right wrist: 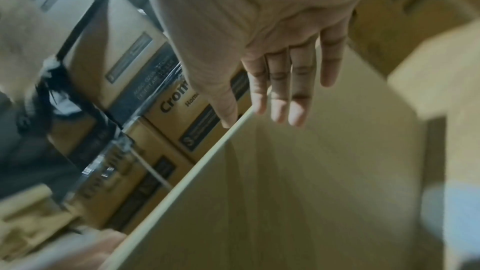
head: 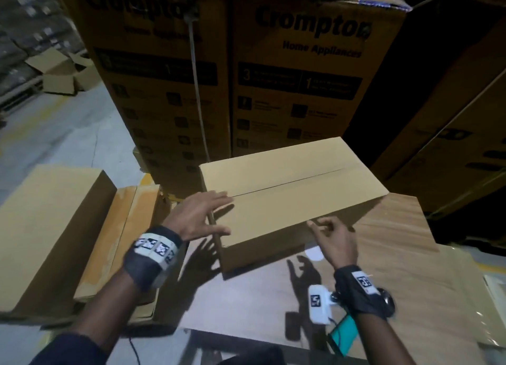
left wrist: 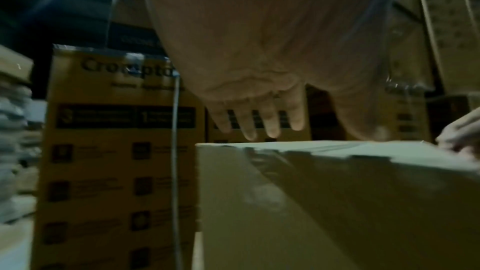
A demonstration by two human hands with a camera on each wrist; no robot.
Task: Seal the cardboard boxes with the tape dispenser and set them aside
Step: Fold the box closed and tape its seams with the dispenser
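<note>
A plain cardboard box (head: 295,200) lies on the wooden table (head: 397,269), its top flaps folded down with a dark seam running along the middle. My left hand (head: 208,214) is spread flat over the box's left end, fingers straight; the left wrist view shows the fingers (left wrist: 270,118) just above the box (left wrist: 324,202). My right hand (head: 327,229) is at the box's near right edge, holding nothing; in the right wrist view its fingers (right wrist: 296,89) are extended over the box (right wrist: 298,192). A teal object (head: 343,334), partly hidden under my right wrist, lies on the table.
Tall printed cartons (head: 301,77) are stacked right behind the table. A closed brown box (head: 49,227) and flat cardboard sheets (head: 123,233) sit to the left. More cartons (head: 451,118) stand at the right. Opened boxes (head: 63,71) lie on the floor far left.
</note>
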